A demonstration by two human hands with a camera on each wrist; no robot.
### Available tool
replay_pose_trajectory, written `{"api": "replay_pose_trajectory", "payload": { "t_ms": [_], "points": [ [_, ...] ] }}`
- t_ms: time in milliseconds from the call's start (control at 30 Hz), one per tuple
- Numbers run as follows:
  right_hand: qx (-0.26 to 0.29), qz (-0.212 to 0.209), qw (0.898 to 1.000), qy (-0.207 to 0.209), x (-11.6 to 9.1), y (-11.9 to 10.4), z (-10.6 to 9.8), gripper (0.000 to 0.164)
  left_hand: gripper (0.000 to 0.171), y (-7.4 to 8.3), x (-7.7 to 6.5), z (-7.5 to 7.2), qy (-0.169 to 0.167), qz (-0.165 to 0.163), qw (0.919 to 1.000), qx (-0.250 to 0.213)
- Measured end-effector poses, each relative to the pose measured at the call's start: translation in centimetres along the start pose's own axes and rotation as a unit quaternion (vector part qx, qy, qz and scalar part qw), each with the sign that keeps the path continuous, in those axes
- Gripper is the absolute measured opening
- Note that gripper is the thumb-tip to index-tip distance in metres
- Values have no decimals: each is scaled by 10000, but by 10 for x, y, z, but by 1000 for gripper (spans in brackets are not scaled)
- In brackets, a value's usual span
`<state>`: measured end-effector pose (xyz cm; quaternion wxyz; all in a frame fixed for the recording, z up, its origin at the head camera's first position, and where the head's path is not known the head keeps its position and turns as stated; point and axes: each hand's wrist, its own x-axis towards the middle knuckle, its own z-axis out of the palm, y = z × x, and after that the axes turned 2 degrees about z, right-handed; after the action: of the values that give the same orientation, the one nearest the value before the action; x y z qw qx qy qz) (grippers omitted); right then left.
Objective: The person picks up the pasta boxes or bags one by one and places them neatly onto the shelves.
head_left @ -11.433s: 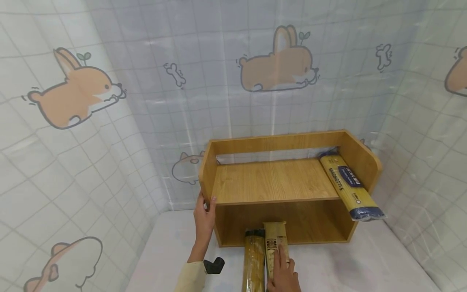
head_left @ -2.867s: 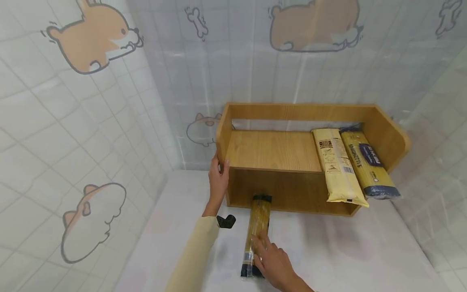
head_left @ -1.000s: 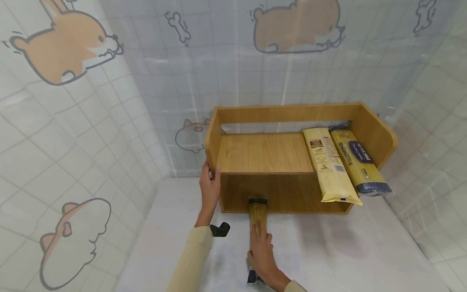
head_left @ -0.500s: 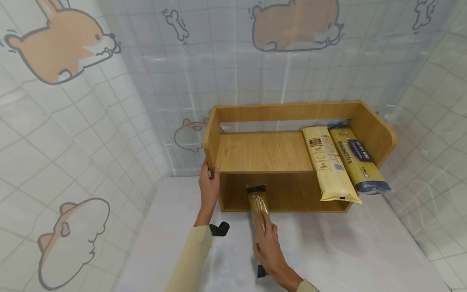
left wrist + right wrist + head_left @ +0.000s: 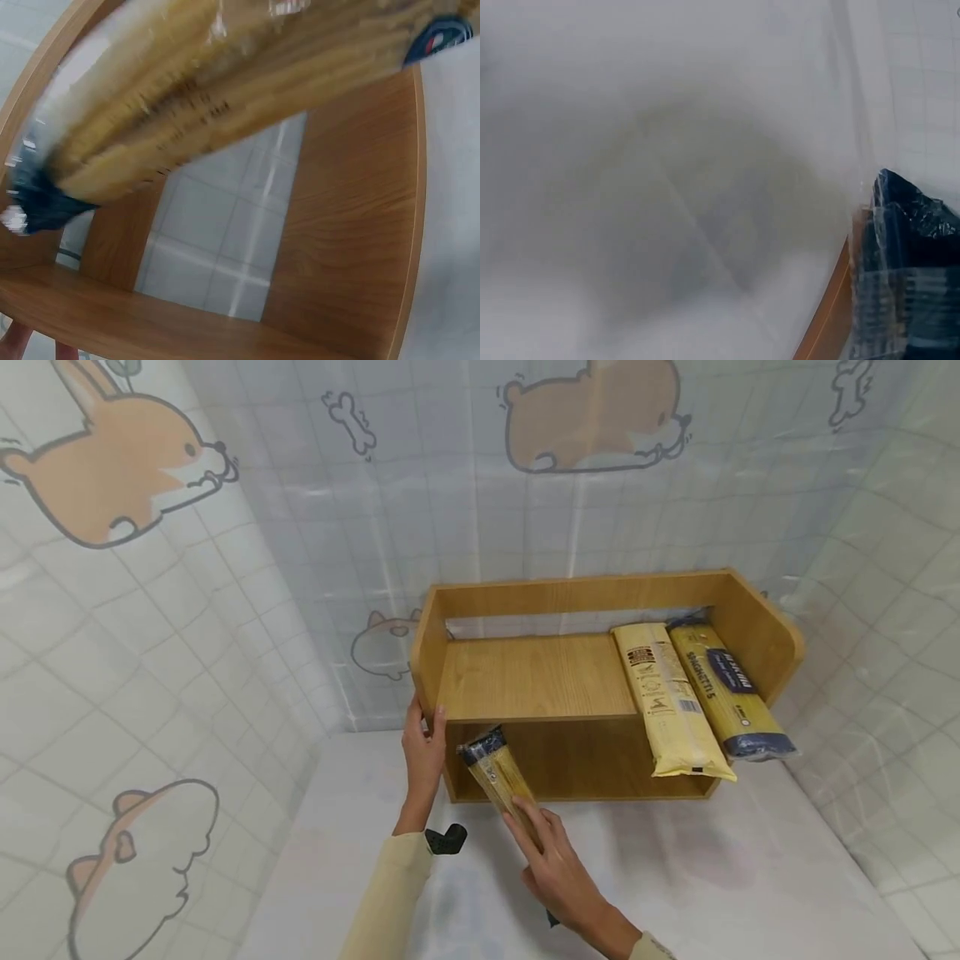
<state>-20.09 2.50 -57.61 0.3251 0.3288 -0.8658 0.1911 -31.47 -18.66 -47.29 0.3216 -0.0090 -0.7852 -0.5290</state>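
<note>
My right hand (image 5: 558, 868) grips a clear-wrapped pack of spaghetti (image 5: 498, 772) with dark ends. It is tilted up to the left, its far end before the lower left opening of the wooden shelf (image 5: 540, 677). Part of the pack is hidden behind the hand. My left hand (image 5: 423, 760) holds the shelf's left side panel, thumb at the front edge. In the left wrist view, the spaghetti pack (image 5: 225, 97) crosses in front of the shelf, with my left fingertips (image 5: 15, 341) low in the corner. The right wrist view shows the pack's dark end (image 5: 911, 262).
On the upper board's right side lie a pale yellow pasta pack (image 5: 671, 693) and a blue-labelled spaghetti pack (image 5: 727, 693), both jutting past the front edge. The shelf stands on a white table (image 5: 720, 877) against tile-patterned sheeting. A black device (image 5: 446, 839) sits at my left wrist.
The pale yellow pack came onto the upper board earlier. My right hand has since taken the other spaghetti pack off the table, raising and swinging its far end left. My left hand stays on the panel.
</note>
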Motion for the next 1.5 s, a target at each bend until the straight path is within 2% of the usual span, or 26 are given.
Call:
{"api": "replay_pose_trajectory", "payload": {
  "t_ms": [67,200,300,533,800,867,1000,1167,1500],
  "points": [
    [103,-250,9995,145,-3,2,-3,87,52,-1,-2,0,-20,25,10000,-8],
    [261,-724,9963,392,-3,4,-11,60,51,-3,-5,-3,9,15,10000,24],
    [338,-946,9931,608,4,6,-21,49,51,-4,-6,-5,59,-22,10000,71],
    [456,-745,9891,1186,34,16,-50,52,53,-8,-5,-3,32,-67,9999,110],
    [435,-420,9812,1833,69,34,-75,51,52,-9,-5,-3,38,-40,10000,-9],
    [372,-271,9821,1827,76,37,-81,56,51,-8,-4,-2,31,-35,10000,-24],
    [346,274,9875,1516,93,46,-97,70,50,-5,-3,-1,32,53,10000,-28],
    [456,864,9881,1187,115,61,-116,80,50,-3,-1,0,42,109,9999,-26],
    [226,1199,9883,914,136,88,-135,76,51,0,0,-2,-76,29,10000,-12]
  ]
}}
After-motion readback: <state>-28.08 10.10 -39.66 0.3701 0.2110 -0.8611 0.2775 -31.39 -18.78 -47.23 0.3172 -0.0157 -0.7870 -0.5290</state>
